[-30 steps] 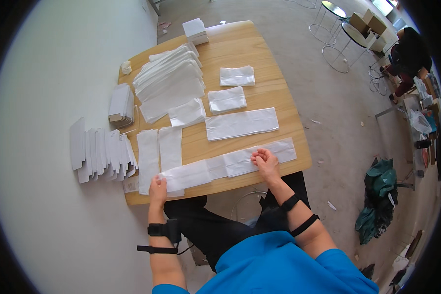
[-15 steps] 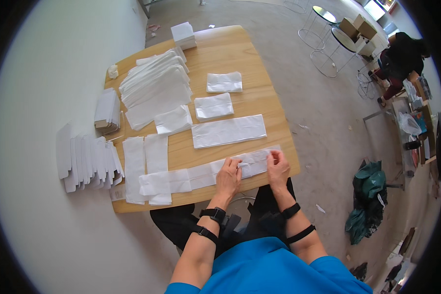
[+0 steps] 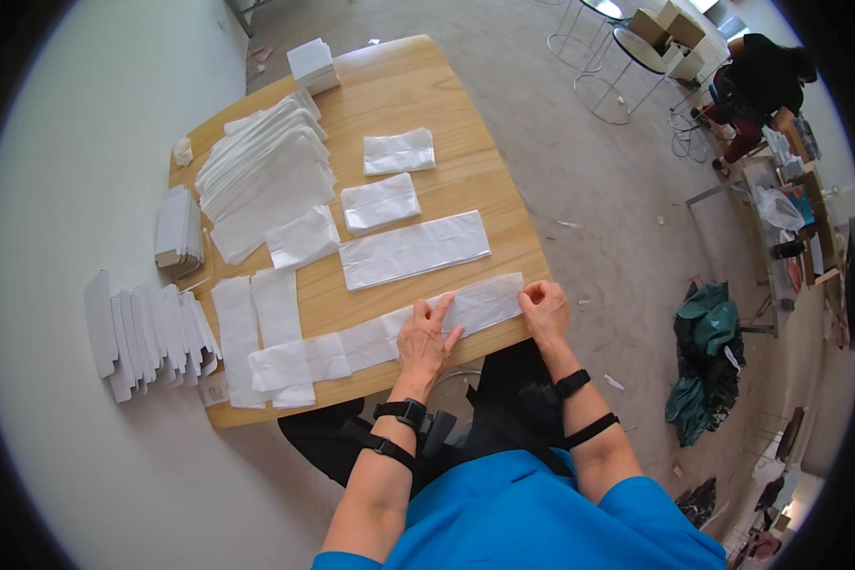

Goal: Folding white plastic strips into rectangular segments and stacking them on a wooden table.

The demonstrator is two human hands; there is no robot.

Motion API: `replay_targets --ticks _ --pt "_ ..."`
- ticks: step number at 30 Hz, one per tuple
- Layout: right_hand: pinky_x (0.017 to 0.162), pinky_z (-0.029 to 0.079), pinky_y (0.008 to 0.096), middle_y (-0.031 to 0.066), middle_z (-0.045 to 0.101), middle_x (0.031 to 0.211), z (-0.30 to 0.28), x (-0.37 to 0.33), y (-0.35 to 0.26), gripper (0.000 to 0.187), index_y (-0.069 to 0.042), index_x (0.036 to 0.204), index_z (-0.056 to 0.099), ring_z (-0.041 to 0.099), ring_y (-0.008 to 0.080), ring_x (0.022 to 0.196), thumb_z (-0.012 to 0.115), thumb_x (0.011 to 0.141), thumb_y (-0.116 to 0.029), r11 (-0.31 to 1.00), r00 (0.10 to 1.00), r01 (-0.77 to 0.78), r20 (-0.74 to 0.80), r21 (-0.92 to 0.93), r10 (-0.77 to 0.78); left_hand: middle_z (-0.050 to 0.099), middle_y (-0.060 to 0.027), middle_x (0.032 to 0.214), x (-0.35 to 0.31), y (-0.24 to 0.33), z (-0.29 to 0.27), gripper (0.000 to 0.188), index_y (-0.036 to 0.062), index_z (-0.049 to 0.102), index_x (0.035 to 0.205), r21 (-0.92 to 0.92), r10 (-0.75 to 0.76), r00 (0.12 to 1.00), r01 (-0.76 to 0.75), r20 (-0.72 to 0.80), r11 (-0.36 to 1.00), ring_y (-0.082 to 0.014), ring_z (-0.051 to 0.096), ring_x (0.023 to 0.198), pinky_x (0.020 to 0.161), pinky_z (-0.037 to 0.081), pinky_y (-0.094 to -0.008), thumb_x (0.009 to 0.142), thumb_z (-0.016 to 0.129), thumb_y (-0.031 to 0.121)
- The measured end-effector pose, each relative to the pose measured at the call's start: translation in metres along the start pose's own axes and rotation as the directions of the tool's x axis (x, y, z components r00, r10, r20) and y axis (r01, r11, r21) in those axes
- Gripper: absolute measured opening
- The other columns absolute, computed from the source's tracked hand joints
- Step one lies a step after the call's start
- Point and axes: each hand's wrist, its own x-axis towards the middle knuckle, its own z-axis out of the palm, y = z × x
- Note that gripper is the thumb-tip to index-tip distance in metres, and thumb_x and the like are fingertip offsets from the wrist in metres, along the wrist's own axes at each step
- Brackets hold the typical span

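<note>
A long strip of thin white plastic film (image 3: 370, 342) lies slantwise along the table's near edge, creased across in places. My left hand (image 3: 426, 342) rests on its middle with the fingers spread, pressing nothing between them. At the strip's right end my right hand (image 3: 545, 310) is closed, thumb and fingertips pinching the corner. Beyond the strip is a wider folded white sheet (image 3: 416, 249). Farther back lie two small folded white packets, a nearer one (image 3: 380, 203) and a farther one (image 3: 399, 151). The strip's left end crosses two narrow white strips (image 3: 277, 309).
On the wooden table (image 3: 446, 95), a fanned pile of white sheets (image 3: 266, 171) lies at the far left. White flat cartons (image 3: 152, 337) stand along the left edge, and a white stack (image 3: 313, 66) at the back. A green bag (image 3: 708, 323) sits on the floor; a person (image 3: 765, 85) works far right.
My left hand has spread its fingers and lies flatter on the strip. My right hand still pinches the right end, now just past the table edge. The whole view has shifted slightly.
</note>
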Motion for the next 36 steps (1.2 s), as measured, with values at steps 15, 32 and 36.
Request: replay_targets --ticks 15,32,36 --pt "0.068 0.044 0.0409 0.0115 0.062 0.078 0.016 -0.090 -0.108 0.028 -0.004 0.102 0.058 0.061 0.0300 0.076 0.064 0.075 -0.008 0.812 0.818 0.574 -0.031 0.103 -0.574 0.059 -0.0026 0.082 -0.026 -0.013 -0.026 0.061 -0.0009 0.040 0.134 -0.871 -0.318 0.948 0.151 -0.007 0.467 -0.0082 0.055 0.069 0.063 0.047 -0.0265 0.087 0.067 0.025" --pt "0.064 0.049 0.0388 0.0133 0.065 0.070 0.047 -0.047 -0.068 0.015 -0.003 0.077 0.063 0.064 0.0291 0.067 0.065 0.079 -0.018 0.971 0.985 0.039 0.155 0.235 -0.077 0.059 -0.0071 0.070 -0.012 -0.052 -0.016 0.058 0.0026 0.050 0.123 -0.559 -0.502 0.851 0.344 -0.155 0.755 -0.0172 0.055 0.064 0.062 0.047 -0.0319 0.073 0.074 0.020" --pt "0.064 0.050 0.0399 0.0125 0.065 0.069 0.052 -0.047 -0.072 0.017 -0.003 0.076 0.063 0.064 0.0299 0.068 0.067 0.078 -0.020 0.984 0.982 0.028 0.178 0.178 -0.060 0.060 -0.0079 0.071 -0.010 -0.059 -0.012 0.058 0.0030 0.050 0.124 -0.545 -0.488 0.857 0.332 -0.167 0.770 -0.0189 0.057 0.064 0.063 0.047 -0.0329 0.073 0.073 0.020"
